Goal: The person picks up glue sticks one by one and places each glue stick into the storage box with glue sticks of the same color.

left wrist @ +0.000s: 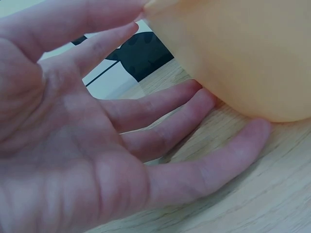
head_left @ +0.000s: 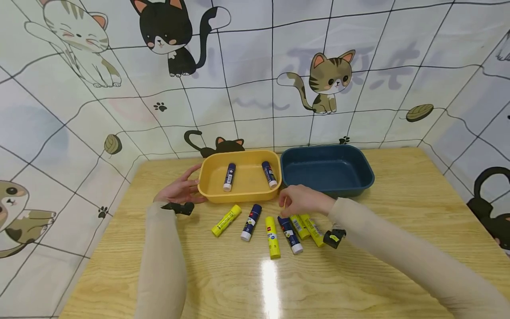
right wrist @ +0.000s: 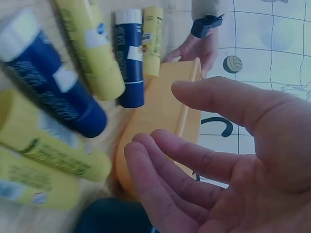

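My left hand (head_left: 181,188) is at the left end of a yellow bin (head_left: 239,196), its spread fingers touching the outer wall. Two navy glue sticks (head_left: 229,177) lie inside that bin. Above the table, near the bin's front right corner, is my right hand (head_left: 303,200); the right wrist view shows its fingers loosely bent and holding nothing. Under and beside it lie a navy glue stick (head_left: 290,235) and two yellow glue sticks (head_left: 312,230). Farther left are an upright-pointing yellow glue stick (head_left: 272,238), another navy glue stick (head_left: 251,223) and a slanted yellow glue stick (head_left: 226,220).
A dark blue bin (head_left: 327,192) stands against the right end of the yellow one, with nothing visible inside. Both are near the back edge of the wooden table (head_left: 370,274). Behind rises a white cloth (head_left: 255,66) printed with cats and a grid.
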A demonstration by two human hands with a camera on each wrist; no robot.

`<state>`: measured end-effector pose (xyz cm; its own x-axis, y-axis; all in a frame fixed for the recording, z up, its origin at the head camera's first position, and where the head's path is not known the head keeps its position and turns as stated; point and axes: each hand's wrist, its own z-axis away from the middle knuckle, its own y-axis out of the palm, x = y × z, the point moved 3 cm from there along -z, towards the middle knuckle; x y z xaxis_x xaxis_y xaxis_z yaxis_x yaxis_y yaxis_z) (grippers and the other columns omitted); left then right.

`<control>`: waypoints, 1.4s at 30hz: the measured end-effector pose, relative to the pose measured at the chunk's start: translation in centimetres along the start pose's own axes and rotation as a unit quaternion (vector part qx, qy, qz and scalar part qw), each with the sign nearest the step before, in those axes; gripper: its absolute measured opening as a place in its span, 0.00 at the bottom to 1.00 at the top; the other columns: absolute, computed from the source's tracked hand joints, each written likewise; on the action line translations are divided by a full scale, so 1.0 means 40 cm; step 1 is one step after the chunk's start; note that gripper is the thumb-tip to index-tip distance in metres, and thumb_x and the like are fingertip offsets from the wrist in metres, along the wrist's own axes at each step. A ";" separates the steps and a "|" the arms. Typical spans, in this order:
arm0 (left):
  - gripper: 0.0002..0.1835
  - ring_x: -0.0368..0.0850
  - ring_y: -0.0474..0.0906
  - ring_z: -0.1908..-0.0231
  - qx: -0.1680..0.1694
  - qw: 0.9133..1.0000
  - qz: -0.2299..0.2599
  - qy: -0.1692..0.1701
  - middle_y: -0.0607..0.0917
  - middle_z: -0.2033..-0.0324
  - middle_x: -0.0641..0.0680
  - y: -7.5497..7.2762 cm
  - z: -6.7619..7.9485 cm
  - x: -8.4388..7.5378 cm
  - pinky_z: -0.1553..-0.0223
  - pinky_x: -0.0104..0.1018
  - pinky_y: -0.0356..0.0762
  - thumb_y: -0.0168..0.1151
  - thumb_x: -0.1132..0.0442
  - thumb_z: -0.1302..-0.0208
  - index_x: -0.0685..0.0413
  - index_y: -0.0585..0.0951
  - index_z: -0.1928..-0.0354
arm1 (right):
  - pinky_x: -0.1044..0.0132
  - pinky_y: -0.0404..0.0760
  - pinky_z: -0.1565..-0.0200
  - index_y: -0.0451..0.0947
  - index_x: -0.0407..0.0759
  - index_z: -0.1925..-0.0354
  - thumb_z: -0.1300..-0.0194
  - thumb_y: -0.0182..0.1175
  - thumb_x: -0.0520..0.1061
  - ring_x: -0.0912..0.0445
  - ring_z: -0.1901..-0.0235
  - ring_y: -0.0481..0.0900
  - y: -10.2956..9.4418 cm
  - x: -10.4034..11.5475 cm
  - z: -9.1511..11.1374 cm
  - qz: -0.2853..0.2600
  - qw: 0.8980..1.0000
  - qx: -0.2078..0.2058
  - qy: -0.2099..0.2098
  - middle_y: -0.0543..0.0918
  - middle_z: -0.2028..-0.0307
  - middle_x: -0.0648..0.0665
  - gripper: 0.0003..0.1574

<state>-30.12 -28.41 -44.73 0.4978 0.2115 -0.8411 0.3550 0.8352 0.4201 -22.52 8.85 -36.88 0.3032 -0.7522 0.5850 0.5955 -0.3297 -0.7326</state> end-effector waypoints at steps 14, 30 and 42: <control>0.35 0.61 0.53 0.34 0.017 1.000 -0.001 -0.002 0.45 0.29 0.63 0.021 0.008 -0.013 0.38 0.67 0.52 0.36 0.71 0.23 0.31 0.42 0.24 | 0.64 0.74 0.69 0.78 0.40 0.66 0.44 0.70 0.44 0.56 0.72 0.73 0.018 -0.114 0.079 0.016 0.999 -0.029 0.012 0.77 0.72 0.50 0.12; 0.34 0.58 0.61 0.37 0.020 1.000 0.010 0.002 0.48 0.29 0.61 0.004 -0.004 -0.008 0.40 0.67 0.53 0.34 0.71 0.23 0.30 0.45 0.24 | 0.67 0.64 0.74 0.72 0.41 0.71 0.50 0.71 0.46 0.56 0.77 0.67 0.072 -0.174 0.073 0.030 0.997 -0.063 0.030 0.70 0.77 0.49 0.18; 0.34 0.57 0.62 0.37 0.001 1.000 0.024 -0.005 0.51 0.30 0.59 0.001 -0.003 -0.003 0.39 0.67 0.53 0.36 0.71 0.23 0.28 0.49 0.25 | 0.67 0.64 0.75 0.71 0.40 0.70 0.48 0.70 0.45 0.56 0.78 0.67 0.082 -0.178 0.062 0.017 0.997 -0.059 0.040 0.70 0.77 0.48 0.16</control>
<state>-30.28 -28.35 -44.66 0.5232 0.2463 -0.8159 0.3317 0.8230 0.4612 -20.88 14.55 -42.58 0.2597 -0.8054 0.5328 0.4919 -0.3644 -0.7907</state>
